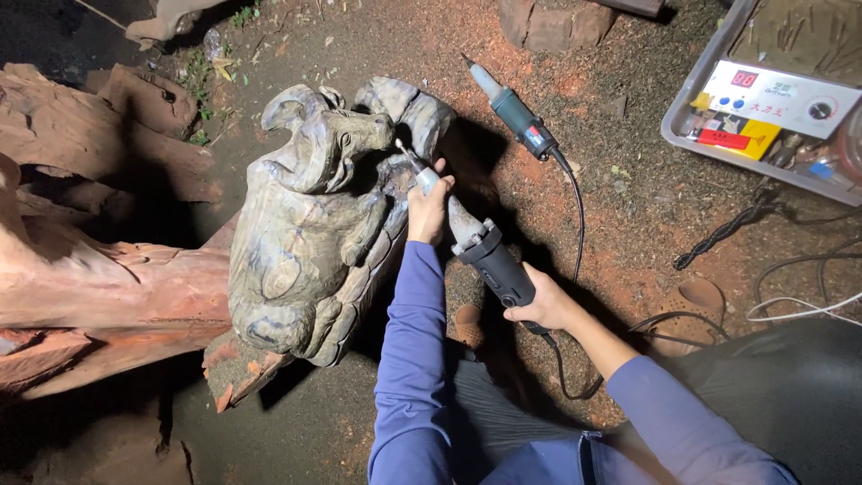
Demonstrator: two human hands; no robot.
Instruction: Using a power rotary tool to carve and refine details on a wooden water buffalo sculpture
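1. One grey wood carving (310, 224) of an animal figure rests at centre on the reddish ground.
2. Two electric die grinders: one (476, 242) held in both hands, a second (516, 114) lying on the ground farther off.
3. Two hands: left hand (428, 211), right hand (541, 307).
4. One metal tray (687, 135) at far right holds one white control box (779, 97).
5. One large reddish log (99, 287) lies at left.

At the top right I am seeing a metal tray (675, 126) lying on the ground, holding a white control box (779, 97) with a small red-lit screen (743, 78). Beside it, what may be a yellow-and-red package (738, 136) is lying flat.
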